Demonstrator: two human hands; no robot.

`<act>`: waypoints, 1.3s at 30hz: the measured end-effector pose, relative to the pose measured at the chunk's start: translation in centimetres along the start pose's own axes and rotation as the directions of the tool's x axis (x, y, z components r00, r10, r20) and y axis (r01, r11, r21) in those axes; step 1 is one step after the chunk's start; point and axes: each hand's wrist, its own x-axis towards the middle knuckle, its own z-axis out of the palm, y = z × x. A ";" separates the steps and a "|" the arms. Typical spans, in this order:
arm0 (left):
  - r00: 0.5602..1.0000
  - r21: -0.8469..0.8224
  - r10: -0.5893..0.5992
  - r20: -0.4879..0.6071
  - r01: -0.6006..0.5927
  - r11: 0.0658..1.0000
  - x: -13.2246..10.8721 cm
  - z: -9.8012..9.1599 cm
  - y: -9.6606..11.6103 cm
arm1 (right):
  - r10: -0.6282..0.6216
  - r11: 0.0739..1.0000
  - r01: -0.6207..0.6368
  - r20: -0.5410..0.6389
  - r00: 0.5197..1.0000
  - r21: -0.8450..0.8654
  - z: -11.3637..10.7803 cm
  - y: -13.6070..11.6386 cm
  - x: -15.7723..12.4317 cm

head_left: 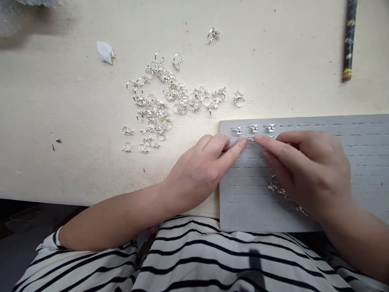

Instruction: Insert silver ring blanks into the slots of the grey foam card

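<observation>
A grey foam ring display board (243, 211) with rows of slits lies before me at the right. Between my fingertips, a silver ring (251, 140) sits at a slit in the second row. My right hand (310, 166) is closed on this ring, index fingertip at its decorated end, thumb lower. My left hand (200, 170) stretches its index finger to the slit just left of the ring, other fingers curled; it holds nothing visible. Along the top row stand several rings, one of them a silver ring (253, 128) with a shiny ornament. Loose rings (275, 184) lie partly hidden under my right hand.
A scattered pile of silver rings (158, 109) covers the table (75, 101) left of the board. Single rings lie apart, including one ring (212, 35) farther back. A white scrap (105, 52) lies at upper left, a dark patterned stick (349, 40) at upper right.
</observation>
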 end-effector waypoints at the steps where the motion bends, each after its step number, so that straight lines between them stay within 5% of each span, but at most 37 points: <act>1: 1.000 -0.010 -0.012 0.009 0.012 1.000 0.0 -0.1 0.0 | -0.013 1.000 0.013 0.014 1.000 -0.005 0.0 0.0 0.0; 18: 0.997 0.000 -0.058 0.045 0.058 0.998 0.1 -0.1 0.3 | -0.118 0.993 0.118 0.011 0.993 0.030 -0.5 -0.1 0.2; 25: 0.991 0.219 0.121 0.061 -0.132 0.967 0.4 -0.9 0.6 | -0.114 0.992 0.113 0.018 0.993 0.054 -0.4 0.0 0.2; 39: 0.984 0.271 0.172 0.050 -0.179 0.946 0.5 -0.9 0.5 | -0.120 0.989 0.118 0.016 0.993 0.089 -0.3 0.0 0.3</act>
